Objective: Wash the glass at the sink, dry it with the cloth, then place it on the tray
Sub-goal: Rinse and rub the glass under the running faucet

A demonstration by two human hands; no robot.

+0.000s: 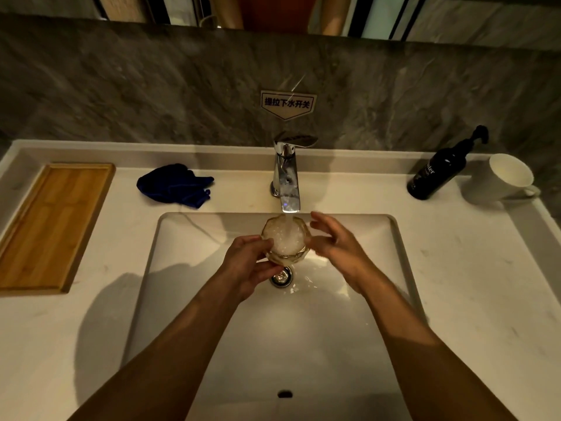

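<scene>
A clear faceted glass (285,238) is upright under the chrome tap (287,174), and running water foams inside it and spills over. My left hand (249,262) grips the glass from its left and lower side. Beside the glass on the right, my right hand (337,247) has its fingers spread and holds nothing; whether it touches the glass I cannot tell. Both hands are over the white sink (182,299), above the drain (280,277). The dark blue cloth (174,185) lies crumpled on the counter left of the tap. The wooden tray (51,226) sits at the far left.
A black pump bottle (440,174) and a white mug (504,177) stand at the back right of the white counter (470,284). A grey stone wall with a small sign (288,103) rises behind the tap. An overflow slot (284,394) marks the sink's near wall.
</scene>
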